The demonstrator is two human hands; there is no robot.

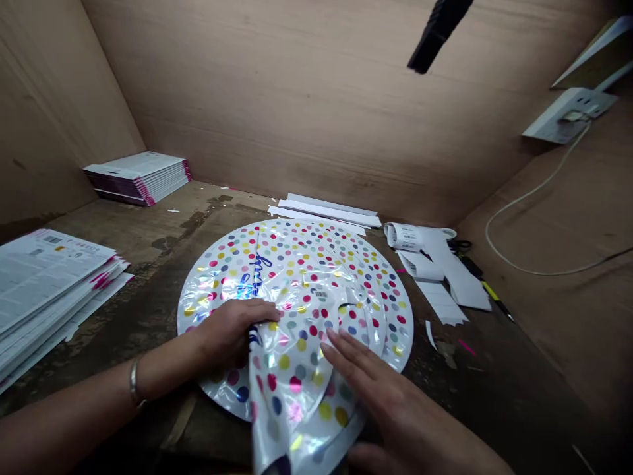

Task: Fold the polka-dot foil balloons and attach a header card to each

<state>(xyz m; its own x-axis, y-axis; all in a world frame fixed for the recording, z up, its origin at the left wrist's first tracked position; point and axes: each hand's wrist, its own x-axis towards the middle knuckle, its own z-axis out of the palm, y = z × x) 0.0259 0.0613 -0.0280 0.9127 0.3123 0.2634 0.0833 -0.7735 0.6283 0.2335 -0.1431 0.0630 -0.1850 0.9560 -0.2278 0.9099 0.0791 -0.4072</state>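
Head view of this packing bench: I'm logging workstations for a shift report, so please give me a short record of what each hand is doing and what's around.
left hand: curled over a folded edge of the polka-dot foil balloons
right hand: fingers spread flat on the foil
under them: worn wooden bench
to the right: barcode label strip, scissors
to the left: stacks of printed leaflets
wall: white power socket

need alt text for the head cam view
The left hand grips a fold of a flat round foil balloon printed with coloured polka dots, while the right hand rests on it, fingers spread. Stacks of printed leaflets and a strip of barcode labels lie on the worn wooden bench.
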